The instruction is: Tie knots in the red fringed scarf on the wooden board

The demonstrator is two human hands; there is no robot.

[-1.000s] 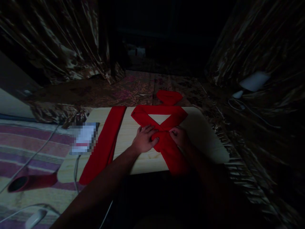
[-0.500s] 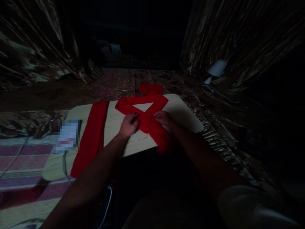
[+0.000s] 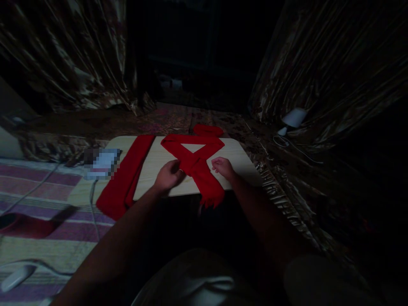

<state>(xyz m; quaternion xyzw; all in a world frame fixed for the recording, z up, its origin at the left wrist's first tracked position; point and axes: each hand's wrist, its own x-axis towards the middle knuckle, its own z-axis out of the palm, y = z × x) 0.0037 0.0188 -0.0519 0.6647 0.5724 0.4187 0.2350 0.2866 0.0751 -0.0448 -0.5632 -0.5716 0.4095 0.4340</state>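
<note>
A red scarf (image 3: 194, 159) lies crossed over itself on a pale wooden board (image 3: 242, 163). It forms a triangle-shaped loop, and its fringed end hangs over the near edge. My left hand (image 3: 168, 175) rests on the board with fingers curled against the left side of the crossing, pinching the cloth there. My right hand (image 3: 223, 167) sits just right of the crossing with fingers curled in; I see nothing in them. A second red strip (image 3: 127, 174) lies lengthwise on the board's left part.
The room is very dark. A small red bundle (image 3: 208, 129) lies past the board's far edge. A phone (image 3: 102, 163) with a cable lies left of the board. On the striped rug (image 3: 47, 199) are a red object (image 3: 24, 225) and a white mouse (image 3: 15, 276). A white device (image 3: 293, 118) sits right; curtains hang behind.
The scarf's long tail has been drawn up so that less of it hangs over the near edge. Both hands have shifted slightly outward from the crossing. The camera view has swung.
</note>
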